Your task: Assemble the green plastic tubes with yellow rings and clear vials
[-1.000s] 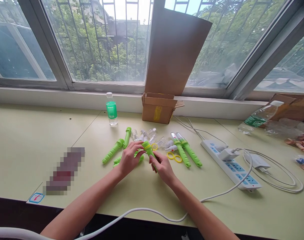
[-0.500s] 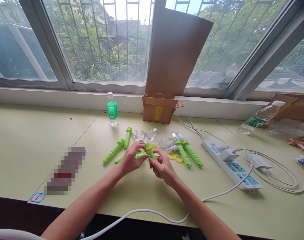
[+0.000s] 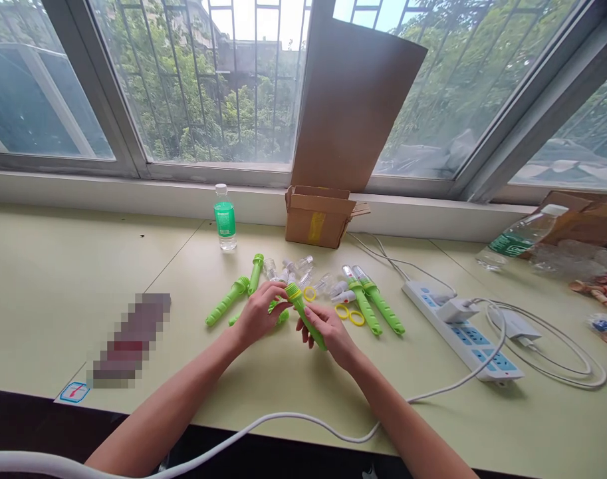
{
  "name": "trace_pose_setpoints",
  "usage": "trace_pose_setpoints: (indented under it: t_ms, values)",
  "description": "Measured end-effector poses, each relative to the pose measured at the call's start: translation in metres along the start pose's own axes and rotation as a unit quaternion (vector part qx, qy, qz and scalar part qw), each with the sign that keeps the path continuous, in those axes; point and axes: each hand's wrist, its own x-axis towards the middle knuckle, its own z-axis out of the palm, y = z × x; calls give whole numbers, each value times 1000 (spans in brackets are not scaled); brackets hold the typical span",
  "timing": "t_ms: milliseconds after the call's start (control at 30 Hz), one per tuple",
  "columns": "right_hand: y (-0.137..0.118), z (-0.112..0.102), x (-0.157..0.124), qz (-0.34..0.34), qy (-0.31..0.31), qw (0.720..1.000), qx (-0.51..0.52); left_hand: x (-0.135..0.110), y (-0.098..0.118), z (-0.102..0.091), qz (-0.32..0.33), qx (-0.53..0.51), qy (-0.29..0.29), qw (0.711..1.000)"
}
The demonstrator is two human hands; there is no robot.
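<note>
My right hand [image 3: 330, 330] is wrapped round a green ribbed plastic handle [image 3: 307, 319] with a yellow ring near its top. My left hand [image 3: 259, 314] pinches the top end of that same handle with its fingertips. Under and beside my left hand lie more green handles [image 3: 227, 301]. Small clear plastic caps [image 3: 289, 269] are scattered just beyond my hands. Two loose yellow rings [image 3: 348, 314] lie right of my right hand, next to two assembled green pieces [image 3: 374, 306] with clear tips.
A green-labelled water bottle [image 3: 224, 217] stands near the window sill. A small open cardboard box [image 3: 317, 215] sits under a leaning cardboard sheet. A white power strip [image 3: 463, 330] with cables lies at the right. Another bottle [image 3: 522, 234] lies on its side far right.
The handle has tilted slightly and my right hand has slid a little down it; my left fingers stay at its top end.
</note>
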Motion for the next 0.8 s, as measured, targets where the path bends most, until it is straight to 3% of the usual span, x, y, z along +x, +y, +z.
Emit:
trace_pose_setpoints:
  t_ms: [267, 500, 667, 800]
  values:
    - [13, 7, 1, -22, 91, 991, -92, -1, -2, 1, -12, 16, 9, 1000]
    - [5, 1, -2, -7, 29, 999, -42, 0, 2, 1, -28, -46, -39, 998]
    - [5, 1, -2, 25, 49, 998, -27, 0, 1, 2, -33, -50, -38, 997]
    - [7, 1, -1, 6, 60, 998, -18, 0, 0, 0, -38, -44, -31, 998]
